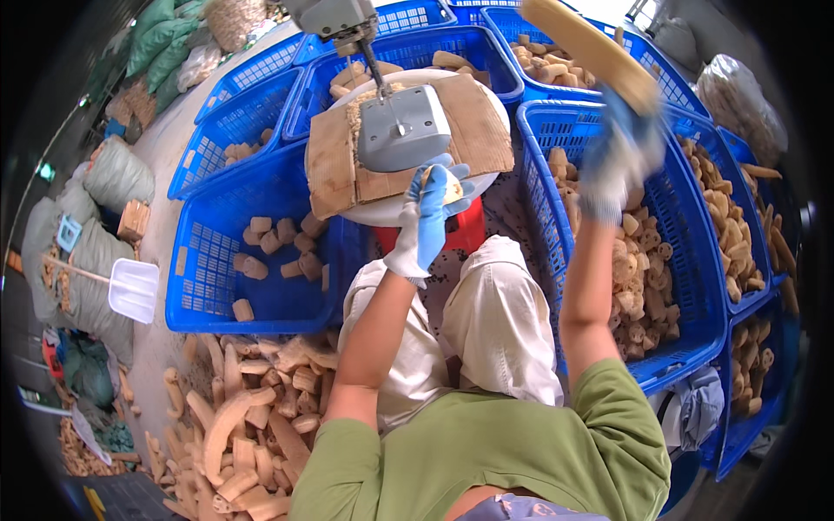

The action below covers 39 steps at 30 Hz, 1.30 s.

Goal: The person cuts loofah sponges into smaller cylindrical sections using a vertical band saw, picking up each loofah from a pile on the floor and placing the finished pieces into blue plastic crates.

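Note:
My right hand [618, 161], in a blue and white work glove, is raised at the upper right. It grips one end of a long dried loofah [599, 56], and both are blurred by motion. My left hand [428, 208], gloved alike, is just in front of a grey machine [404, 130]. Its fingers are spread; a tan patch shows at the palm side, and I cannot tell if that is a loofah scrap or a worn glove. Around the machine's bed lies cardboard [473, 122] on a white round top [495, 95].
Short cut loofah pieces lie in a blue basket [200, 317] at left. Another blue basket [695, 347] at right holds many more. A heap of uncut loofahs [248, 425] lies on the floor by my left side. Further blue baskets stand behind; sacks [122, 178] line the left.

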Each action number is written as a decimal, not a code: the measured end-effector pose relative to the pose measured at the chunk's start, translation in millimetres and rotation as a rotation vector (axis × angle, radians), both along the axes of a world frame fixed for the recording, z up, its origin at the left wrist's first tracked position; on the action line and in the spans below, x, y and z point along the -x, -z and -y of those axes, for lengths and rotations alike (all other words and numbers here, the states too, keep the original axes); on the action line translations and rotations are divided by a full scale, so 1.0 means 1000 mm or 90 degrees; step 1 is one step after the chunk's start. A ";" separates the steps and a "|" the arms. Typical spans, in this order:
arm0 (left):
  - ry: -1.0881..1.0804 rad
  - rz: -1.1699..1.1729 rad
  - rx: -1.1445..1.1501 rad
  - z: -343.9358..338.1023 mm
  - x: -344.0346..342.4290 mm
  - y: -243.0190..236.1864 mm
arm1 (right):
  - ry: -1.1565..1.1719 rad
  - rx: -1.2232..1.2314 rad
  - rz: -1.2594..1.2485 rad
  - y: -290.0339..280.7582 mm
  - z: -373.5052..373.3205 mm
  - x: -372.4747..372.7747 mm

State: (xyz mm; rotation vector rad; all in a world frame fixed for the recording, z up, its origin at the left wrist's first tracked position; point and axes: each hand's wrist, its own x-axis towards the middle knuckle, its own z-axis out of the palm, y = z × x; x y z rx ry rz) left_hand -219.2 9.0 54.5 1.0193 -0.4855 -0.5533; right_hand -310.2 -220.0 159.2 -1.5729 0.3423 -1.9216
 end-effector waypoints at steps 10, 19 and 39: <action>-0.404 0.566 -0.046 0.018 -0.002 0.018 | -0.951 -0.453 -0.252 0.080 -0.109 -0.014; -0.334 0.708 -0.310 -0.056 0.062 -0.002 | -0.103 0.137 -0.665 0.138 -0.032 0.111; -0.339 -0.380 -0.719 -0.377 0.133 0.419 | -0.088 -0.282 -0.855 0.190 -0.002 0.162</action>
